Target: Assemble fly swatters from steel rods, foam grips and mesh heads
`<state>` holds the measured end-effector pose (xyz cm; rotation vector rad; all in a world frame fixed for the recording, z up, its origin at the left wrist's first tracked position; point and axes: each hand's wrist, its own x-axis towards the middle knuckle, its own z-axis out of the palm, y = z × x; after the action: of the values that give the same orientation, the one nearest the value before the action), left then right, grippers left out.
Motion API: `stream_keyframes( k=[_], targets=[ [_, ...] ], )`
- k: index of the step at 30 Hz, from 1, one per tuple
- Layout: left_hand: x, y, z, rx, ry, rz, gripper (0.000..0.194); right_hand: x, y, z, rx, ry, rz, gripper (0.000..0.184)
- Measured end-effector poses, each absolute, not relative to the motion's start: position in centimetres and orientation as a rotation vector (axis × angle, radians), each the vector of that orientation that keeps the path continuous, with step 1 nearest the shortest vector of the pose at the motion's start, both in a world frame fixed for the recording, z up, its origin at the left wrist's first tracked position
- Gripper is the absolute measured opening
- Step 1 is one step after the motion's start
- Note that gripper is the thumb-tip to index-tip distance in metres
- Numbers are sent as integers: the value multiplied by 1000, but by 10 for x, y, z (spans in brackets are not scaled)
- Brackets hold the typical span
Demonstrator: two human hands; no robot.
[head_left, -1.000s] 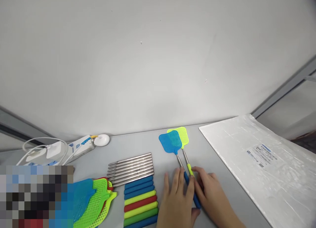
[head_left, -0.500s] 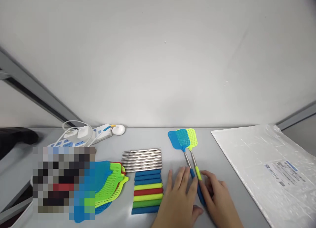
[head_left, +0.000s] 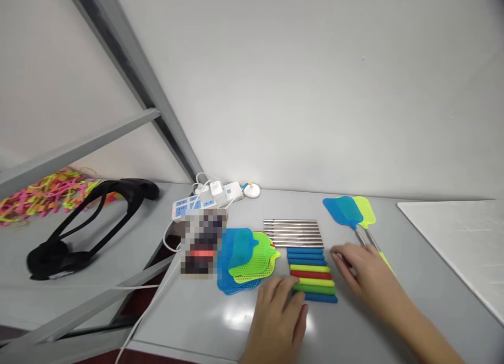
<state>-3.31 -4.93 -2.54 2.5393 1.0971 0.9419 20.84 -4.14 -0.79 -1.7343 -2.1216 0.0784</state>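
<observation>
My left hand (head_left: 277, 316) lies flat on the grey table with fingers spread, its fingertips at the near end of a row of coloured foam handles (head_left: 312, 274). My right hand (head_left: 364, 272) reaches left with fingers stretched out, just right of the handles and over the shafts of two assembled swatters, one blue (head_left: 342, 210) and one yellow-green (head_left: 365, 209). Neither hand holds anything. A row of steel rods (head_left: 293, 232) lies behind the handles. A pile of blue and green swatter heads (head_left: 246, 259) sits to the left.
A white power strip (head_left: 202, 200) with plugs and a round white item (head_left: 252, 190) lie at the back. A black headset-like frame (head_left: 86, 217) and coloured rubber bands (head_left: 47, 188) rest on the neighbouring table. A plastic-wrapped white sheet (head_left: 460, 238) is at right. A blurred patch (head_left: 202, 243) hides something.
The view has swung left. Both hands have left the two assembled swatters; my left hand moved to the near end of the foam handles, and my right hand now reaches toward them.
</observation>
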Motion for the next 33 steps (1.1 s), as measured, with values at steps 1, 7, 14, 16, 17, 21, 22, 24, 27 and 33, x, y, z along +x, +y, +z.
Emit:
stream_keyframes(
  k=[1, 7, 14, 16, 17, 21, 22, 24, 27, 33],
  targets=[
    [-36, -52, -29, 2525, 1123, 916, 18, 200, -25, -1, -1714, -2212, 37, 25],
    [-40, -57, -43, 2496, 1124, 865, 17, 168, 68, 11, -1727, -2430, -3, 27],
    [-40, -54, -46, 2503, 1093, 829, 20, 163, 103, 1, -1589, -2583, 81, 20],
    [-38, -54, -45, 2522, 1095, 836, 16, 164, 105, 0, -1538, -2612, 66, 16],
    [-37, -54, -44, 2532, 1095, 836, 14, 165, 106, -1, -1512, -2624, 54, 14],
    [-36, -57, -37, 2570, 1085, 860, 12, 173, 109, 2, -1421, -2631, -14, 13],
    [-37, -58, -35, 2569, 1079, 878, 13, 177, 109, 5, -1408, -2616, -35, 13],
    [-39, -62, -29, 2519, 1055, 946, 16, 188, 104, 15, -1396, -2557, -78, 10],
    [-37, -66, -21, 2257, 1034, 1205, 23, 209, 86, 38, -1443, -2381, -152, 5],
    [-7, -62, 0, 1411, 1256, 1768, 24, 216, 16, 80, -1369, -1597, 189, 8]
  ],
)
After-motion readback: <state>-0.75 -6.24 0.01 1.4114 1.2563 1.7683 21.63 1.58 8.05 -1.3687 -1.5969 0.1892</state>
